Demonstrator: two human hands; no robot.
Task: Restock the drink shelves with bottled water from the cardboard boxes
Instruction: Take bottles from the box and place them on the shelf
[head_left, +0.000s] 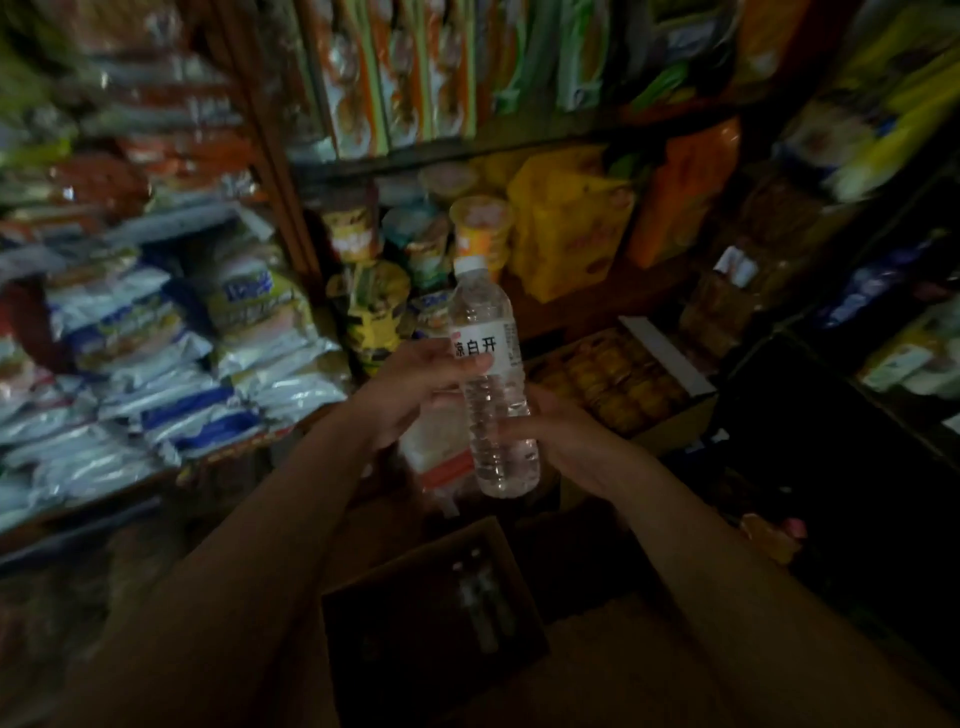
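Dim shop shelves (519, 150) packed with snack bags, blurred. Open cardboard box (415, 597) below, bottle tops visible inside. Water bottle (491, 374) held upright mid-frame: left hand (415, 384) fingers curled round the label, right hand (566, 436) gripping the lower body.

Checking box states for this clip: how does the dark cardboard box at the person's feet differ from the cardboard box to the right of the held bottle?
The dark open cardboard box at the feet holds upright bottles with their caps showing; the lighter open cardboard box on the right holds rows of round golden items. The first lies in deep shadow below the arms; the second sits higher and is better lit. Both are open-topped.
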